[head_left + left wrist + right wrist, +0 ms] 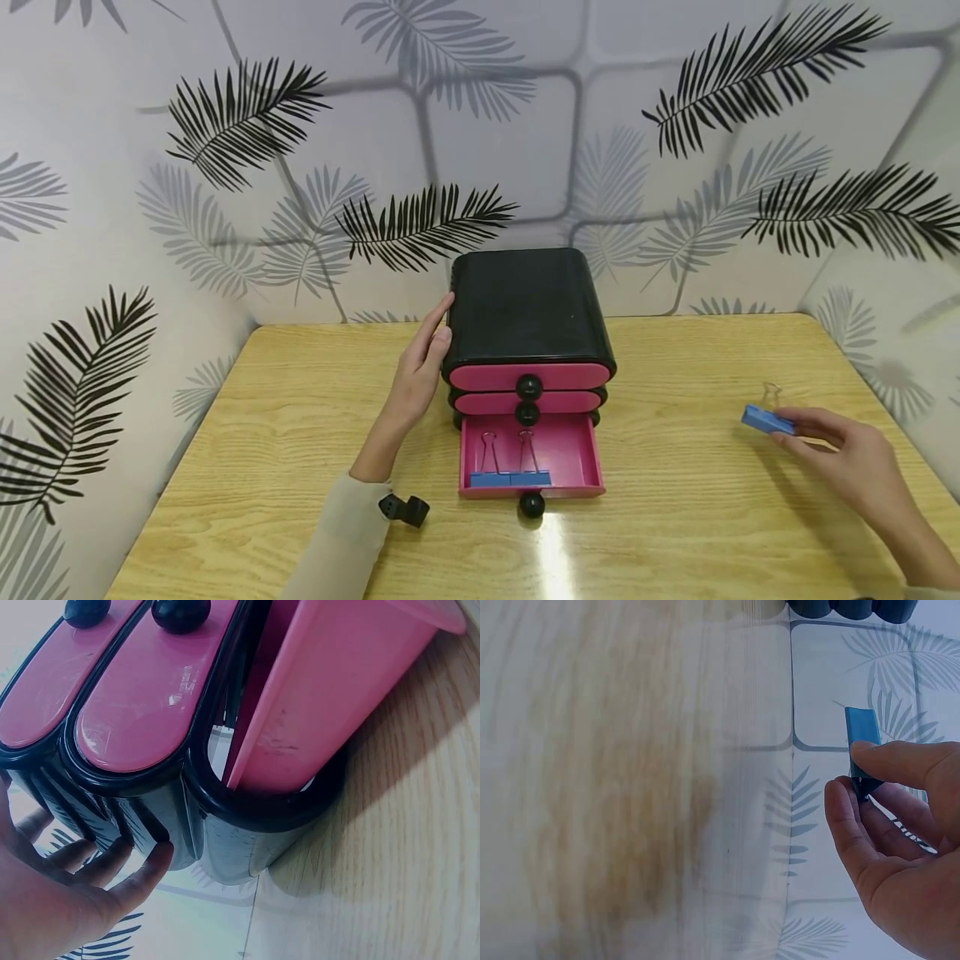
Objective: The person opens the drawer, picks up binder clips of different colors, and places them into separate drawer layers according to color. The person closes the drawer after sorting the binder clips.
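Observation:
A small black organizer [525, 304] with pink drawers stands at the table's middle. Its bottom drawer [573, 454] is pulled out; two blue binder clips [510, 479] lie side by side at its front, wire handles pointing back. Against the organizer's left side rests my left hand [415, 379]; in the left wrist view its fingers [142, 877] extend along the black casing. Off to the right, above the table, my right hand [858, 450] pinches another blue binder clip [767, 419] by one end between thumb and fingers. That clip's wire handles point up in the head view.
The upper two drawers [480, 377] are closed, each with a round black knob. The wood-grain table [300, 433] meets a leaf-patterned backdrop [495, 158] behind the organizer. A black device [405, 508] sits at the left sleeve's cuff.

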Demonstrator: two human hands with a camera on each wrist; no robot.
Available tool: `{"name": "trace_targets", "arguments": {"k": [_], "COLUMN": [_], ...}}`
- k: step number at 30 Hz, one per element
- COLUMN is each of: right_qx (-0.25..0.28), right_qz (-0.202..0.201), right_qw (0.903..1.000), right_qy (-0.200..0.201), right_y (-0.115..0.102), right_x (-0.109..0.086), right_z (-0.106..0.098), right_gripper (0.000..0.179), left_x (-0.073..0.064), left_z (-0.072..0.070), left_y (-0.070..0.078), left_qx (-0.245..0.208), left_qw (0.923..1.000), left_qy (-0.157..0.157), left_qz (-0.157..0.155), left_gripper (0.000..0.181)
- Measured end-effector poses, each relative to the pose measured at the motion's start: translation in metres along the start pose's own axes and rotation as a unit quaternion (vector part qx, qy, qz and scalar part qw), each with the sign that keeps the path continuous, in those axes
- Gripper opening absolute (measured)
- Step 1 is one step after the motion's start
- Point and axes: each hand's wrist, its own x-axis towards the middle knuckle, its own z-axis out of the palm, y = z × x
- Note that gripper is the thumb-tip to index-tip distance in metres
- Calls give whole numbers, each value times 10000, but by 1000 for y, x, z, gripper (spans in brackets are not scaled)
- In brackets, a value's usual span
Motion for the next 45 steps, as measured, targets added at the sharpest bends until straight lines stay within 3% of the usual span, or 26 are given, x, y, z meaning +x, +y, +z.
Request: {"name": "trace_targets", "arguments": {"k": [7,14,28,31,38,45], "right_qx": [263,857,873,899,1010,1187], "right_qz": [-205,-273,-325,-346,-450,-444], "right_qw": [9994,9959,9956,9953,9937,9918], "right_qy": [35,-115,-89,-121,-175,-152], "right_y": [-10,-23,-44,-49,-60,-67], "right_x": [2,8,20,23,31,32], "right_z": [3,11,21,23,29,37], "right_gripper": [34,32,33,33,32,32], "left_x": [0,0,1,0,-4,-5], "left_z": [-1,-2,0,-1,-3,-3], "left_y": [-1,-2,-2,4,38,40], "left_qx": [21,52,-19,-16,-14,-81], "left_qw": [10000,10000,10000,9999,9998,9998], "left_qy": [-32,-16,-64,-76,-102,-66], "left_qz": [-52,-37,-22,-71,-141,-140], "left_gripper": [51,51,51,51,51,50]}}
